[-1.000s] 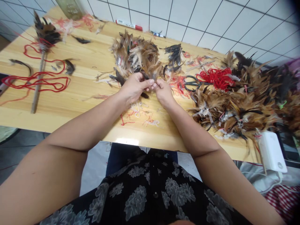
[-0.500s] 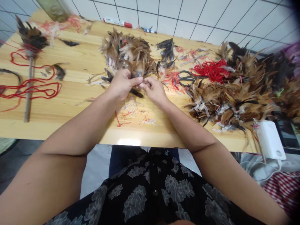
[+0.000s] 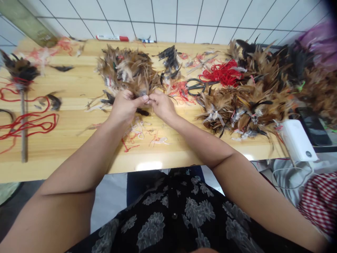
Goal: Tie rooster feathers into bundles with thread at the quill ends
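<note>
My left hand (image 3: 125,105) is closed, its thumb and fingers pinching the base of a small bunch of brown feathers (image 3: 143,87). Meeting it at the fingertips, my right hand (image 3: 162,105) is closed in a pinch at the same base; what lies between its fingers is too small to make out. Just behind both hands a pile of brown feather bunches (image 3: 126,66) sits on the wooden table (image 3: 76,105). A dark feather (image 3: 142,112) lies beneath the fingers. Scraps of white and red string (image 3: 139,131) are scattered in front.
On the left lies a stick with dark feathers (image 3: 23,126), with red cord (image 3: 39,131) across it. Black-handled scissors (image 3: 195,86), a tangle of red string (image 3: 223,73) and more feather bunches (image 3: 244,105) are to the right. A white power bank (image 3: 298,140) lies beside a phone (image 3: 313,126).
The view has shifted, so the table's things sit further left in the picture. Both hands stay pinched together at the feather bunch, with only slight finger movement.
</note>
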A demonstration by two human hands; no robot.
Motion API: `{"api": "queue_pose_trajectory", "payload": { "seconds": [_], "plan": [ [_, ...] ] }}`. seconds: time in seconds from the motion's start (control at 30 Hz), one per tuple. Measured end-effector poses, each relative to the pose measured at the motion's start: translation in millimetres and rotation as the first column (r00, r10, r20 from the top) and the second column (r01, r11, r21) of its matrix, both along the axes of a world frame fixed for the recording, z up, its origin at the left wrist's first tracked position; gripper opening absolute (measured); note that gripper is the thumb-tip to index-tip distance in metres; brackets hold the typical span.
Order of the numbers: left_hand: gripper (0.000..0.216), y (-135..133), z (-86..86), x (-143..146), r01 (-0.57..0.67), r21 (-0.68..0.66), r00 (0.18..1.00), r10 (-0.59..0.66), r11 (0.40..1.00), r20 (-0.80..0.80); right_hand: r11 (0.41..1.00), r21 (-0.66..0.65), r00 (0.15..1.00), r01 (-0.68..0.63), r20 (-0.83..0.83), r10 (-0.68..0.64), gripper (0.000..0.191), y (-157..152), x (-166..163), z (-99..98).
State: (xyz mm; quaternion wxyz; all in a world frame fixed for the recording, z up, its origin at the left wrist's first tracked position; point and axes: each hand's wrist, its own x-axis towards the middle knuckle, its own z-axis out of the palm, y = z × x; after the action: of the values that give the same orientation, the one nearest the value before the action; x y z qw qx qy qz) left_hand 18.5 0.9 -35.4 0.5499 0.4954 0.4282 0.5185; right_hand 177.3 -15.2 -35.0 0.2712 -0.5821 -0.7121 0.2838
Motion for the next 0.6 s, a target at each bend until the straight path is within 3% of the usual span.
{"api": "queue_pose_trajectory", "payload": {
  "seconds": [0.23,0.4,0.5,0.6],
  "plan": [
    [0.058,-7.2,10.9,5.6,-0.023,0.084,0.998,0.028,0.996,-0.06,0.999,-0.051,1.0,-0.003,0.017,0.004,0.03,-14.3,-3.1,23.3],
    [0.057,-9.2,15.6,18.1,-0.05,0.099,0.988,0.064,0.994,-0.138,0.992,-0.121,0.998,0.021,-0.052,-0.027,0.027,-13.3,-1.6,27.0],
    [0.056,-1.9,21.5,18.3,0.016,0.063,0.984,-0.004,0.998,-0.176,0.989,-0.142,0.989,0.032,-0.139,-0.052,0.029,-7.5,1.1,23.5],
    [0.061,12.4,42.0,14.5,0.148,-0.009,0.945,-0.144,0.989,-0.292,0.986,-0.16,0.967,0.046,-0.241,-0.085,0.037,0.7,3.8,18.5]
  ]
}}
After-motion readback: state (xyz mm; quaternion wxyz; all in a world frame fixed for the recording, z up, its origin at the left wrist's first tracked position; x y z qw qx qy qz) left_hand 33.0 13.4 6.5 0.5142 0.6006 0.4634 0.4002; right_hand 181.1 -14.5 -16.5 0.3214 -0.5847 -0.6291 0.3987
